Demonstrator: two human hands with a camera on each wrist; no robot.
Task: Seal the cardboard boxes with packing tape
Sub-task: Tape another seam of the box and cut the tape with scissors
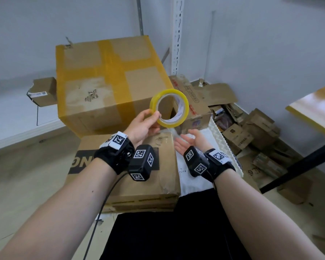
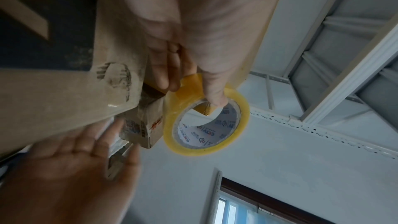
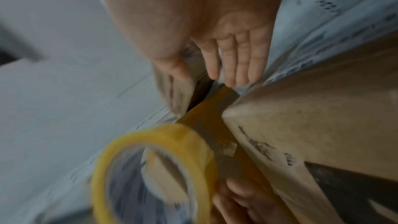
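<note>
My left hand (image 1: 145,123) pinches a roll of yellow packing tape (image 1: 184,109) by its rim, thumb inside the core, and holds it up in the air. The left wrist view shows the tape roll (image 2: 172,125) with that thumb (image 2: 215,94) hooked into its printed core. My right hand (image 1: 189,142) lies palm up with straight fingers just below and right of the roll, holding nothing. Under both hands lies a flat cardboard box (image 1: 120,184) with a black printed band. Behind it stands a large box (image 1: 105,79) crossed with yellow tape strips.
A small open carton (image 1: 195,109) sits right of the large box, behind the tape. Flattened cartons (image 1: 251,132) are heaped on the floor at right. A yellow-edged table (image 1: 315,109) with a black leg juts in from the right. A small box (image 1: 43,91) sits by the left wall.
</note>
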